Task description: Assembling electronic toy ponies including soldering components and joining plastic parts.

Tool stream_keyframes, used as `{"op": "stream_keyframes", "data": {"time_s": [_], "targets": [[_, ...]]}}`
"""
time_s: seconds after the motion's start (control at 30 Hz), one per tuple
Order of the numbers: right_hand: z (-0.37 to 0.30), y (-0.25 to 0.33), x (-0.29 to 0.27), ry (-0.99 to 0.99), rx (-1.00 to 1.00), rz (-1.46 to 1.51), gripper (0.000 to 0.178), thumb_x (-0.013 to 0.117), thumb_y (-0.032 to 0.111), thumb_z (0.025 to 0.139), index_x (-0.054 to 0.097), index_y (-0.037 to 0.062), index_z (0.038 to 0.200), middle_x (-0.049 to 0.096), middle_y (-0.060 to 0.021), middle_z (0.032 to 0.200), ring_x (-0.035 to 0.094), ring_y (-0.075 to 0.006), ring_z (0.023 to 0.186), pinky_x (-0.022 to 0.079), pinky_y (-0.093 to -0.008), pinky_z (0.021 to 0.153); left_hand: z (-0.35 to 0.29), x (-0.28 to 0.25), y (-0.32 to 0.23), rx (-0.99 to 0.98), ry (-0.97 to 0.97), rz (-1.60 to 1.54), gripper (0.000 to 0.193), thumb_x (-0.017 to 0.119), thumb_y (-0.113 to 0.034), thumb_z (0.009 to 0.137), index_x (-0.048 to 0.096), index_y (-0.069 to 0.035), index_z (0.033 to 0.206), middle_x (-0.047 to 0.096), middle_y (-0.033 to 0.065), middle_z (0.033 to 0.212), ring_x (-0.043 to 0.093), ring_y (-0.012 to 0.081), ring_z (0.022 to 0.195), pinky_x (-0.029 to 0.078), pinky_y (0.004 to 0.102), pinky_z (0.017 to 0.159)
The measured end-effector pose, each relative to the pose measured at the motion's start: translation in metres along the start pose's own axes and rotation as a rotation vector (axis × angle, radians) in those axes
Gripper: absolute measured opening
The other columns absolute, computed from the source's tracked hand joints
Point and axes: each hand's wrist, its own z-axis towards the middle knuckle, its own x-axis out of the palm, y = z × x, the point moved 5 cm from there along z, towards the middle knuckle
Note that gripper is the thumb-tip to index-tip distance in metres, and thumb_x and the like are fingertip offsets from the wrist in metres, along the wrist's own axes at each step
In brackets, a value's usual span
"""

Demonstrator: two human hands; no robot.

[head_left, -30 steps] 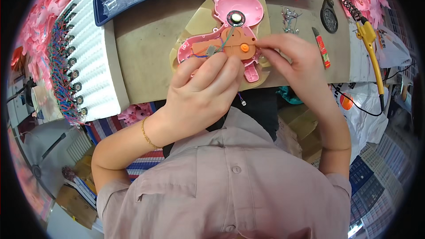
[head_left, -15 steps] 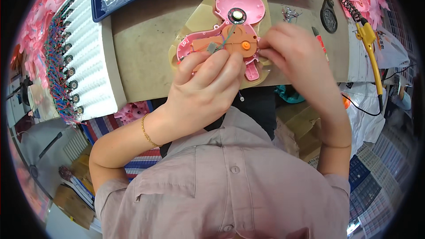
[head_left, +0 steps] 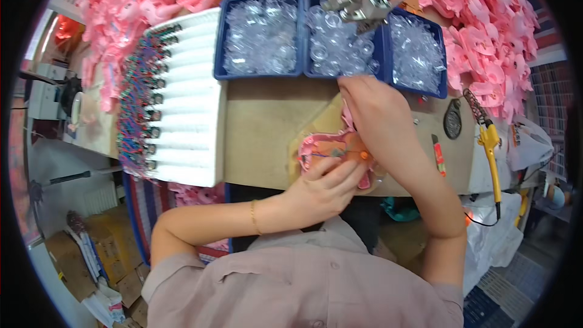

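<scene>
- A bench [head_left: 261, 127] spans the middle of my remote view.
- Pink parts [head_left: 486, 30] lie heaped at both sides of its far end.
- A white tray [head_left: 193, 109] stands left, small wired discs [head_left: 155, 99] lining its outer edge.
- Three blue bins [head_left: 258, 76] of clear plastic pieces form a row.
- A pink shell [head_left: 306, 147], partly hidden, rests hollow side up on a tan base [head_left: 322, 118] at the bench's near edge.
- A yellow iron [head_left: 489, 140] is at right.
- The right hand [head_left: 373, 109] is at the middle bin's near rim, fingers bunched.
- The left hand [head_left: 320, 195] lies over the shell's near side, fingers bent; what either hand grips, I cannot tell through the blur.
- An orange plate [head_left: 331, 147] sits inside the shell.
- A red cutter [head_left: 438, 157] lies beyond the right forearm.
</scene>
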Motion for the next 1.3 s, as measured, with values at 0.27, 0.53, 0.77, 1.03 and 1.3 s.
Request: {"op": "stream_keyframes", "data": {"time_s": [0.27,0.53,0.77,1.03,1.3], "targets": [[0.017,-0.040,0.030,0.116,0.132,-0.346,0.024,0.057,-0.001,0.076,0.060,0.0044,0.099,0.059,-0.0168,0.104,0.063,-0.0374,0.080,0.052,-0.0420,0.068,0.001,-0.073,0.061,-0.197,0.011,-0.201,0.031,0.060,-0.012,0.073,0.061,-0.002,0.103,0.062,0.0137,0.103,0.062,0.0285,0.095,0.051,0.0371,0.077],[0.005,-0.075,0.005,-0.154,0.082,-0.007,0.015,0.062,0.003,0.082,0.065,0.0020,0.097,0.061,-0.0156,0.107,0.062,-0.0352,0.088,0.051,-0.0372,0.075,0.019,-0.103,0.409,-0.945,-0.251,0.723,0.043,0.051,-0.032,0.089,0.057,-0.001,0.117,0.063,0.0262,0.098,0.061,0.0418,0.095,0.049,0.0471,0.082],[-0.040,-0.101,-0.025,-0.187,0.684,0.508,0.024,0.060,0.008,0.088,0.062,0.0002,0.111,0.064,-0.0070,0.105,0.060,-0.0087,0.086,0.048,-0.0235,0.075,-0.008,-0.034,0.496,-1.066,-0.018,0.445,0.073,0.051,-0.060,0.081,0.050,0.001,0.121,0.062,0.0285,0.105,0.061,0.0447,0.099,0.050,0.0496,0.081],[-0.128,-0.038,-0.045,0.057,0.936,0.800,0.034,0.065,0.005,0.083,0.059,-0.0020,0.117,0.065,-0.0064,0.105,0.061,-0.0113,0.090,0.048,-0.0246,0.079,-0.068,-0.150,0.482,-0.876,-0.544,0.147,0.052,0.063,-0.036,0.083,0.060,0.005,0.115,0.068,0.0142,0.099,0.064,0.0235,0.093,0.049,0.0366,0.077],[-0.128,-0.011,-0.026,0.110,0.351,-0.041,0.029,0.069,0.008,0.079,0.063,-0.0015,0.106,0.055,-0.0103,0.085,0.057,-0.0233,0.079,0.045,-0.0320,0.068,-0.059,-0.142,0.241,-0.823,-0.322,-0.341,0.050,0.042,-0.026,0.100,0.033,-0.001,0.143,0.045,0.0101,0.138,0.049,0.0158,0.120,0.039,0.0254,0.099]]}}
